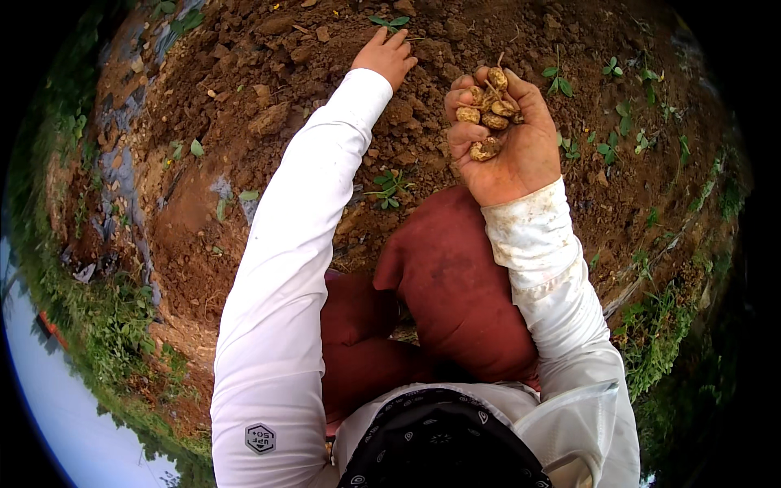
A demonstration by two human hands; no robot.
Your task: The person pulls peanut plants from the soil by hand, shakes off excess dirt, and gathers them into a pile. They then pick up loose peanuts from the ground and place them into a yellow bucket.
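Several peanuts in their shells (494, 106), soil still clinging to them, lie in my right hand (514, 163). Its palm faces up and the fingers curl round the pods, with a thin stem poking up from the bunch. My left hand (386, 58) reaches farther out over the loose brown soil (268, 73), fingers stretched and slightly spread. Just beyond its fingertips is a small green leafy sprig (390, 23). Whether those fingertips touch the leaves or the soil I cannot tell.
My bent knees in dark red trousers (455, 276) are close below my hands. A leafy sprig (390, 187) lies on the soil between my arms. Torn grey plastic film (122, 187) runs along the left. Small green plants (606, 146) dot the right side, with taller weeds (659, 333) nearer me.
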